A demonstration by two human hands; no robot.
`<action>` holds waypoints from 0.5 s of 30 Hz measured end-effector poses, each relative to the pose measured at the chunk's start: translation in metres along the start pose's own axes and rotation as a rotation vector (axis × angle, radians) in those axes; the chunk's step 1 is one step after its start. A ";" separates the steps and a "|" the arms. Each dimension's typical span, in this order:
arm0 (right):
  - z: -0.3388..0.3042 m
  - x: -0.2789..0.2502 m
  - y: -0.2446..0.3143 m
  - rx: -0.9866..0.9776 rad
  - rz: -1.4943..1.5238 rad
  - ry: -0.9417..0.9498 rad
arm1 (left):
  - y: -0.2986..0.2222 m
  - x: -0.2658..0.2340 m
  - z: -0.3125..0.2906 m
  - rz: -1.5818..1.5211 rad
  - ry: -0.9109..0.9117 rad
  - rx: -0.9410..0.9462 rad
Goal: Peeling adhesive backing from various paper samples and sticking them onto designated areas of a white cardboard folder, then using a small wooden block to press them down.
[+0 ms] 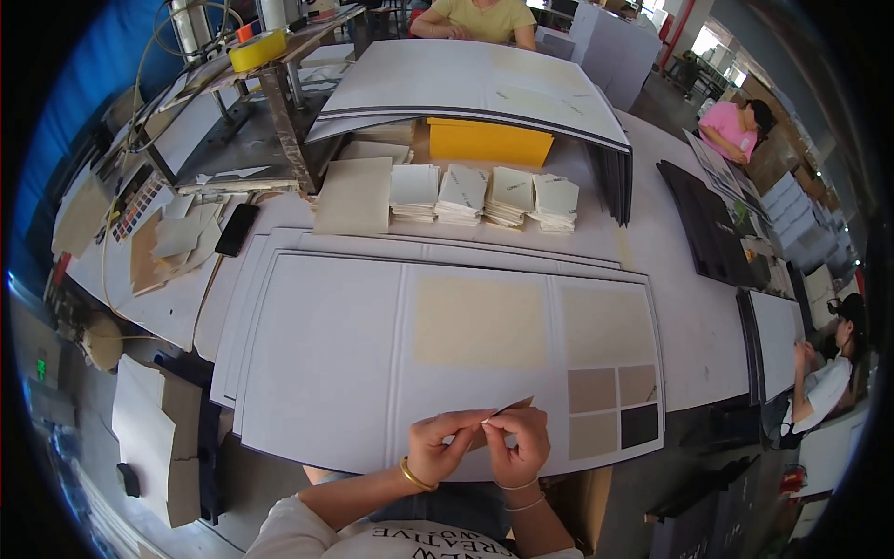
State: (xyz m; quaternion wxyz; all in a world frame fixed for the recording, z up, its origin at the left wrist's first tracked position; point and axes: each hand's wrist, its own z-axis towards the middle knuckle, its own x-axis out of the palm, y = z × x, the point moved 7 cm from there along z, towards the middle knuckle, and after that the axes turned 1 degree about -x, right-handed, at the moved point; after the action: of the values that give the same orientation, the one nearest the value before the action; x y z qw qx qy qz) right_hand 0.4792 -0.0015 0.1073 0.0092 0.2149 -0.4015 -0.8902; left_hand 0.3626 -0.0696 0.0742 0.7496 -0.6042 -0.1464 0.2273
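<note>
My left hand (438, 449) and my right hand (520, 443) meet above the near edge of a large white folding board (321, 359). Between their fingertips is a small brown swatch piece (521, 405), tilted, with a small white bit at the pinch point. Both hands are closed in a pinch; the fingers cover much of the piece. On the board's right panel lie a big beige swatch (610, 324), several smaller taupe ones (592, 389) and a near-black square (639, 425). A pale yellow rectangle (480, 321) marks the middle panel.
More boards lie under this one. Beyond stand stacks of small swatches (461, 196), a beige sheet (354, 196) and a yellow box (489, 142) beneath raised boards (456, 79). A phone (238, 229) and a metal press (251, 140) are left. Other people work around the table.
</note>
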 end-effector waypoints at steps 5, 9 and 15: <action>0.003 0.001 0.007 -0.049 -0.041 0.011 | -0.005 -0.003 -0.001 -0.033 -0.013 0.026; 0.001 0.002 0.004 0.019 0.076 0.027 | -0.013 -0.006 -0.004 -0.035 0.008 0.034; -0.002 0.005 0.006 0.051 0.089 0.056 | -0.012 -0.012 -0.008 0.001 0.010 0.033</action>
State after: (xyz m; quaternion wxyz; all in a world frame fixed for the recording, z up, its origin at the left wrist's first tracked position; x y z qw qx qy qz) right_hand 0.4742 -0.0075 0.1082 0.0543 0.2220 -0.4330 -0.8720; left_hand 0.3584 -0.0845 0.0843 0.7600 -0.5930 -0.1386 0.2271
